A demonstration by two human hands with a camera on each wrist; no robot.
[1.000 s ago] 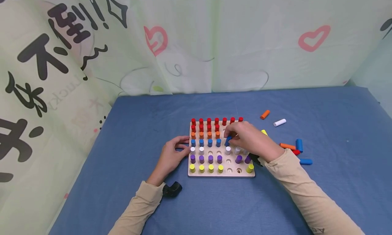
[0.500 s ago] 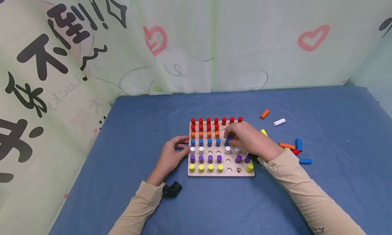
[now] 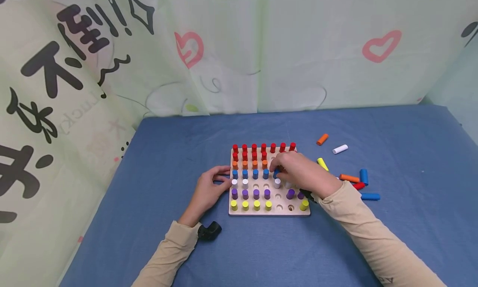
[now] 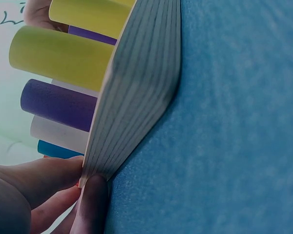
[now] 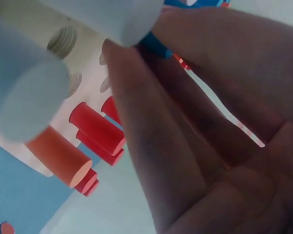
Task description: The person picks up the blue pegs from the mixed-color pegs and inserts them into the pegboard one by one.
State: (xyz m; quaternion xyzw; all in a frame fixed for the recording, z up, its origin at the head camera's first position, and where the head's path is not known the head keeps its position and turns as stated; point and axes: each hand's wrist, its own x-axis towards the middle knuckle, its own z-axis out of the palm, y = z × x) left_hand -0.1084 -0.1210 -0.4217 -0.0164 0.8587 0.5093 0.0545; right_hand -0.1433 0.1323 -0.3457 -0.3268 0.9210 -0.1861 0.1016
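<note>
A: Hands first. What had the right hand point(image 3: 302, 175) got?

B: A short blue wooden cylinder peg point(image 3: 276, 173), pinched between thumb and curled fingertips, low over the square pale wooden pegboard point(image 3: 269, 212), in the board's blue row just right of the four blue pegs already standing.

A: And the left hand point(image 3: 209, 191)?

B: Its fingers point(image 4: 49, 178) were bent against the board's left edge, thumb under the corner, gripping it.

A: How should that placing have gone, in your view?

B: I'd have kept the peg upright over the open hole and pressed straight down, the left hand bracing the board on the blue cloth-covered table point(image 3: 186, 145). Loose pegs lay well right of the board, among them a long blue one point(image 3: 370, 196).
</note>
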